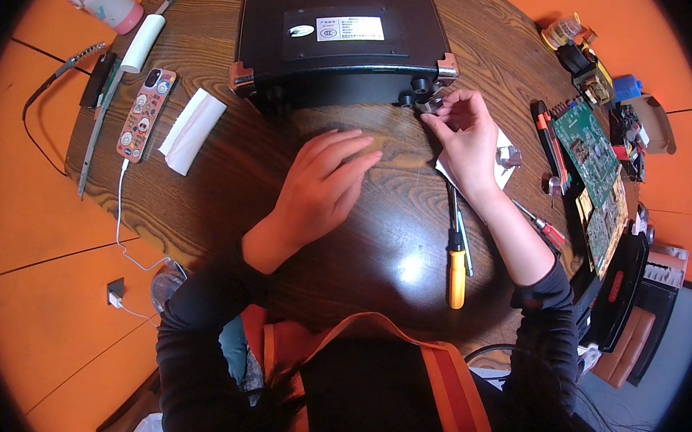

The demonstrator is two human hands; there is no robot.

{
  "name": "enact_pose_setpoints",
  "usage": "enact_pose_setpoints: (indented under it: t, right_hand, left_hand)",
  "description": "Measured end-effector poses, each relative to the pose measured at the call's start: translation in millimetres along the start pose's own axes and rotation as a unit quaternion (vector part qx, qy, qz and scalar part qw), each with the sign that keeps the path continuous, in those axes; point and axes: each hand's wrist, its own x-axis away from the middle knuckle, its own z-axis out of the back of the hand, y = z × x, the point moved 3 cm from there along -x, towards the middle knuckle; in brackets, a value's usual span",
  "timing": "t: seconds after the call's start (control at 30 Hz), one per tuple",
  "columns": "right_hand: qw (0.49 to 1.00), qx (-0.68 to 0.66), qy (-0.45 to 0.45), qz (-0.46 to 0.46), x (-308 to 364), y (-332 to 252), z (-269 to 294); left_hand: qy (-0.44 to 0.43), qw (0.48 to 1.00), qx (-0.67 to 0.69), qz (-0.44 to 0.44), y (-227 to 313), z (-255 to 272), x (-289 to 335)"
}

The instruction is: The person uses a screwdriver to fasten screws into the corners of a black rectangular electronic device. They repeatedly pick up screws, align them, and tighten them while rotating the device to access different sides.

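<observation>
A black box-shaped case [342,52] with copper-coloured metal corners lies at the far middle of the table, a label plate on its top and round black feet along its near side. Beside its near right corner, my right hand [472,131] pinches a small shiny metal-looking piece [433,104]; the fingers partly hide it. My left hand [323,181] hovers over the table in front of the case, fingers apart, holding nothing. Under my right wrist lies white paper [505,174] with a shiny metal piece [509,156] on it. A yellow-handled screwdriver [457,276] points away from me nearby.
On the right are a red-handled screwdriver [552,234], an orange-black utility knife [545,126] and green circuit boards [586,151]. A patterned phone [146,117] on a white cable, folded tissue [194,130] and a white roll [143,44] lie left.
</observation>
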Motion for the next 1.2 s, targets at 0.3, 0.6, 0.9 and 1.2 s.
enact_pose_setpoints:
  t: [0.3,0.6,0.9,1.2]
  right_hand:
    - [0.999,0.025,-0.019,-0.017,-3.5,2.3,-2.5]
    - [0.979,-0.161,-0.031,-0.122,-2.2,4.8,-8.7]
    - [0.999,0.015,-0.025,-0.020,-10.9,7.1,-3.3]
    - [0.999,0.008,-0.039,-0.037,-14.2,15.1,2.8]
  left_hand:
    - [-0.014,1.000,0.007,0.011,-0.5,0.4,0.1]
    - [-0.020,1.000,0.007,0.021,-1.5,0.0,0.4]
    - [-0.012,1.000,0.006,0.021,-1.8,0.7,0.8]
    - [0.144,0.988,-0.035,0.030,0.6,23.9,-0.5]
